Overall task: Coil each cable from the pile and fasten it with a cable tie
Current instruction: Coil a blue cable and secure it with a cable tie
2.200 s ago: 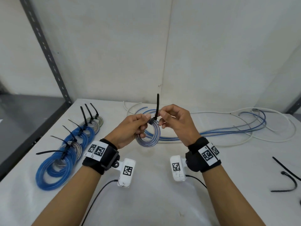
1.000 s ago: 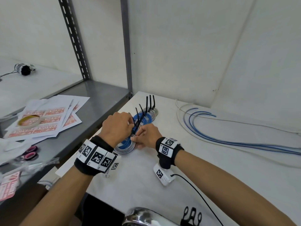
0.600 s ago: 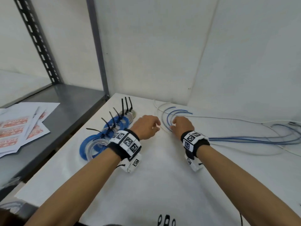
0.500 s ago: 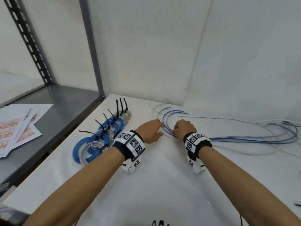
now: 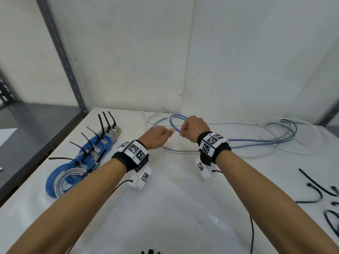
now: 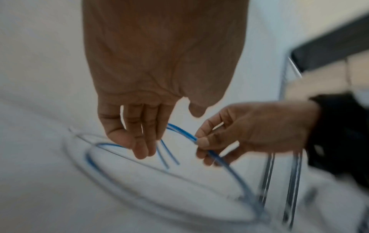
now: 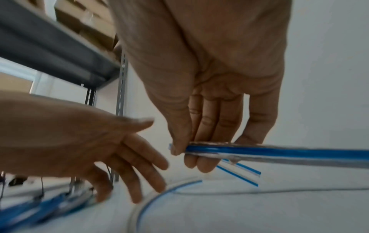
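Cable ends are what we have in hand now: our right hand [image 5: 194, 129] pinches a blue-and-clear cable [image 7: 279, 152] between thumb and the curled fingers [image 7: 207, 126], close to its cut end, lifted just above the white table [image 5: 174, 208]. From that pinch the cable's long axis runs away to the right, toward the loose pile [image 5: 278, 136] spread along the far right of the table, and a short loop of it arcs up at the far side of our knuckles. In the right wrist view two or three thinner blue-and-clear ends poke out below the fingers; whether they belong to the same cable we cannot tell.

Our left hand [image 5: 156, 137] sits just left of the right one, fingers straight and relaxed, holding nothing. Its fingertips [image 6: 139, 148] hang right beside the pinched end, with more blue cable lying on the table under them. So the free end lies between our two hands, nearer the left fingers than anything else in the pile, and the long run trails off on the right-hand side.

We judge the next move to be starting a coil. The left hand looks best placed to take the end while the right slides out along the run to draw in length.

Finished coils [image 5: 78, 162], each with a black cable tie, lie in a row at the near left. Spare cable ties [image 5: 311, 186] lie at the near right.
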The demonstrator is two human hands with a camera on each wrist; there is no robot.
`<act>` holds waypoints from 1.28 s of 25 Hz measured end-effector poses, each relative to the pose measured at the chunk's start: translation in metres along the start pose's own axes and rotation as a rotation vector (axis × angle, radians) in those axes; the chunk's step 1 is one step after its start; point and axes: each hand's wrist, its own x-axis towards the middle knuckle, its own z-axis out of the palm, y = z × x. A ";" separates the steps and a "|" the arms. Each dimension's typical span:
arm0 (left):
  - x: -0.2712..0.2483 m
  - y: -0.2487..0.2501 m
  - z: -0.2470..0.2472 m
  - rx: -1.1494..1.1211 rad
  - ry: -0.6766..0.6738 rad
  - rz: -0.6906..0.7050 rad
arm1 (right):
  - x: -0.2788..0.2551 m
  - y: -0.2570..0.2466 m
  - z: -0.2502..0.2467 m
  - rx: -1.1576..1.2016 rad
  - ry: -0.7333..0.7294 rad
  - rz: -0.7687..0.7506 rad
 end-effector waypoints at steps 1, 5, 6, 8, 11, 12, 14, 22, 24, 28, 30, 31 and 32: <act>0.004 0.015 -0.004 -0.281 0.038 -0.060 | -0.007 -0.002 -0.010 0.055 0.010 -0.023; 0.012 0.061 -0.020 -0.798 0.128 -0.075 | -0.026 -0.003 -0.033 0.144 0.135 -0.058; 0.012 0.068 -0.024 -0.781 0.173 -0.014 | -0.027 0.002 -0.036 0.165 0.161 -0.064; 0.010 0.077 -0.034 -0.721 0.255 0.097 | -0.029 0.013 -0.040 0.187 0.145 -0.106; 0.003 0.083 -0.054 -0.699 0.373 0.181 | -0.030 0.028 -0.040 0.164 0.139 -0.123; 0.001 0.083 -0.060 -0.712 0.415 0.196 | -0.029 0.033 -0.040 0.151 0.152 -0.107; -0.001 0.082 -0.073 -0.749 0.483 0.216 | -0.028 0.044 -0.039 0.123 0.158 -0.072; -0.011 0.097 -0.139 -0.610 0.761 0.309 | -0.028 0.083 -0.048 0.044 0.105 0.071; -0.011 0.093 -0.143 -0.540 0.787 0.326 | -0.028 0.082 -0.057 0.016 0.198 0.135; -0.012 0.089 -0.130 -0.537 0.749 0.331 | -0.032 0.053 -0.088 0.507 0.723 -0.077; -0.015 0.091 -0.124 -0.539 0.725 0.331 | -0.034 0.037 -0.097 0.627 0.798 -0.198; -0.019 0.094 -0.125 -0.573 0.709 0.327 | -0.034 0.033 -0.097 0.644 0.805 -0.226; -0.023 0.098 -0.128 -0.635 0.692 0.322 | -0.035 0.030 -0.096 0.652 0.798 -0.238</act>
